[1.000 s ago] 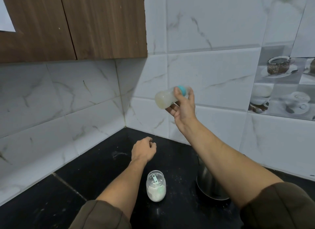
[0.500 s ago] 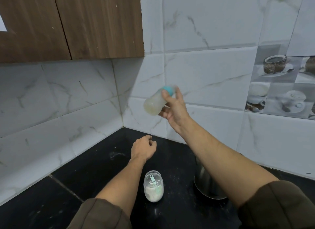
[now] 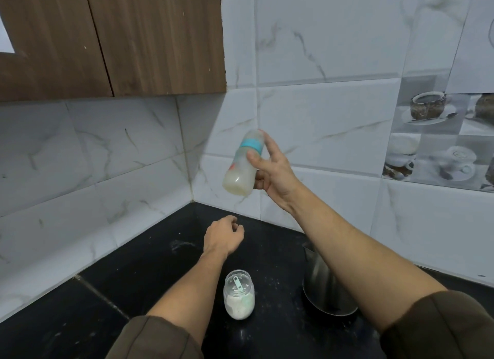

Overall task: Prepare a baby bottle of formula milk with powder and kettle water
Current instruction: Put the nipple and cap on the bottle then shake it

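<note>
Black counter (image 3: 149, 273) carries the powder jar (image 3: 238, 294); above it the right hand (image 3: 275, 174) holds the filled, closed bottle (image 3: 242, 166) in its fingers; left hand (image 3: 222, 238) loosely curled, empty. Only shaking seems left.

The counter (image 3: 149, 257) shows bare black surface along its left wall edge and into the back corner, where the left hand (image 3: 222, 238) hangs loosely curled. Toward the front edge the powder jar (image 3: 238, 294) stands between the forearms, and the steel kettle (image 3: 320, 286) sits to its right, partly under the right forearm; a bare strip separates them. Above the back corner the right hand (image 3: 272, 171) holds the bottle (image 3: 242, 166) near the tiles. The wall cupboard (image 3: 112, 37) overhangs the left side.
</note>
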A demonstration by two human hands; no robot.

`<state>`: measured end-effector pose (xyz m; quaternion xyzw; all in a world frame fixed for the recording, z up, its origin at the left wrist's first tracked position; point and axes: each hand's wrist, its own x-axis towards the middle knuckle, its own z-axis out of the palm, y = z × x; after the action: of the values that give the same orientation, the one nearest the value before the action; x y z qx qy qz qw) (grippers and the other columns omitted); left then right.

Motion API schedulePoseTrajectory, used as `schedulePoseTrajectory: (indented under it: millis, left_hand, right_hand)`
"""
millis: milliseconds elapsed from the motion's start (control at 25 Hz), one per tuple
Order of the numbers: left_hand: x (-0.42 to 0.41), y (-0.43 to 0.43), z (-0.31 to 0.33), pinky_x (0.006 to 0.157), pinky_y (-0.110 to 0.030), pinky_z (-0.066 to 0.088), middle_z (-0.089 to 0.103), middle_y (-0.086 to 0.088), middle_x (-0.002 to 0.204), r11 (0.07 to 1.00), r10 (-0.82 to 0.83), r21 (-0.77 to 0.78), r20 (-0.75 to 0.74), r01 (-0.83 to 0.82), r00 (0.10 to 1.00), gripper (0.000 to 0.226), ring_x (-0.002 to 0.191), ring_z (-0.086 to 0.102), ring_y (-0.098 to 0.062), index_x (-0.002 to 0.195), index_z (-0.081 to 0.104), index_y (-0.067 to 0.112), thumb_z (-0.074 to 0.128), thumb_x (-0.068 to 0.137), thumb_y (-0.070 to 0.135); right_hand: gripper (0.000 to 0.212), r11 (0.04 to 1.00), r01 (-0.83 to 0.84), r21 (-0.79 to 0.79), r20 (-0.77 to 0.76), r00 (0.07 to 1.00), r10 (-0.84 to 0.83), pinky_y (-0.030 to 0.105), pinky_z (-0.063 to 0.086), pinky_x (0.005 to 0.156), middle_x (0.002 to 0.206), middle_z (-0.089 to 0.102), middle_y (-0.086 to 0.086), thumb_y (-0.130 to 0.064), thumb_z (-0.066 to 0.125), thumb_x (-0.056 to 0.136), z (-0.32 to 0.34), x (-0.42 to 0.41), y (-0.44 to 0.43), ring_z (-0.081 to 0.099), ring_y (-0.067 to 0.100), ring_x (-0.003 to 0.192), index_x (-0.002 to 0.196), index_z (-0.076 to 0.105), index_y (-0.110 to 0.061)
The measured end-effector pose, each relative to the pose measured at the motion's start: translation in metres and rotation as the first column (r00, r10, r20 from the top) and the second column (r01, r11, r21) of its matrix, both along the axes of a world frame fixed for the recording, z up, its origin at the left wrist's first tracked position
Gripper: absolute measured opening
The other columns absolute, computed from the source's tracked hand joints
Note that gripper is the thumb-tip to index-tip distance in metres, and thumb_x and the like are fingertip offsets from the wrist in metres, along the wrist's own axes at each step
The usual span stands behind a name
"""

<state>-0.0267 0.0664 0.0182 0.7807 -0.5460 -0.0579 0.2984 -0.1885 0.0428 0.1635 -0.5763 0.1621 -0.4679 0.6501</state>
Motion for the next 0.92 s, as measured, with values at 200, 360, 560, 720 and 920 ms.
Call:
schedulePoseTrajectory:
  millis: [200,360,560,720,920]
  left_hand:
    - [-0.006,0.0,0.002,0.098,-0.036,0.052,0.075,0.003,0.12,1.0,-0.008,-0.012,0.019,0.008,1.0,0.041,0.116,0.068,-0.022,0.138,0.064,0.019,0.057,0.101,0.035]
    - [-0.002,0.002,-0.001,0.099,-0.037,0.053,0.075,0.003,0.122,1.0,0.009,0.002,0.023,-0.009,1.0,0.043,0.117,0.067,-0.022,0.141,0.062,0.02,0.057,0.101,0.035]
    - [-0.003,0.006,0.002,0.1,-0.037,0.053,0.074,0.002,0.126,1.0,0.007,-0.008,0.028,-0.007,1.0,0.042,0.119,0.067,-0.022,0.14,0.063,0.02,0.057,0.101,0.035]
    - [0.001,0.011,0.003,0.1,-0.037,0.052,0.075,0.002,0.123,0.999,0.022,-0.027,0.018,-0.021,1.0,0.041,0.118,0.067,-0.023,0.138,0.065,0.02,0.056,0.101,0.034]
    - [-0.008,0.008,0.009,0.091,-0.035,0.052,0.075,0.0,0.119,0.999,0.001,-0.033,0.044,0.0,0.999,0.031,0.11,0.069,-0.021,0.129,0.067,0.017,0.057,0.103,0.032]
  right_hand:
    - [0.08,0.956,0.147,0.255,0.282,0.934,-0.219,0.045,0.064,0.084,0.138,0.06,0.012,-0.025,0.077,0.094,0.008,0.009,-0.002,0.074,0.032,0.105,0.158,0.031,-0.038]
    - [0.082,0.993,0.053,0.107,0.046,0.997,-0.058,0.044,0.062,0.079,0.139,0.061,0.016,-0.026,0.078,0.093,0.002,0.004,0.002,0.073,0.035,0.108,0.159,0.031,-0.039]
    - [0.077,0.996,0.039,0.079,0.124,0.991,-0.049,0.044,0.062,0.079,0.142,0.061,0.016,-0.025,0.076,0.094,0.0,-0.002,0.0,0.074,0.033,0.102,0.157,0.034,-0.038]
    - [0.076,0.969,0.09,0.23,0.253,0.956,-0.149,0.042,0.063,0.077,0.139,0.061,0.014,-0.029,0.077,0.092,0.001,-0.005,-0.006,0.075,0.031,0.099,0.155,0.036,-0.032]
    - [0.075,0.991,-0.129,-0.043,-0.069,0.99,0.126,0.043,0.06,0.079,0.136,0.065,0.021,-0.026,0.079,0.089,-0.014,-0.009,0.011,0.072,0.038,0.107,0.151,0.041,-0.042]
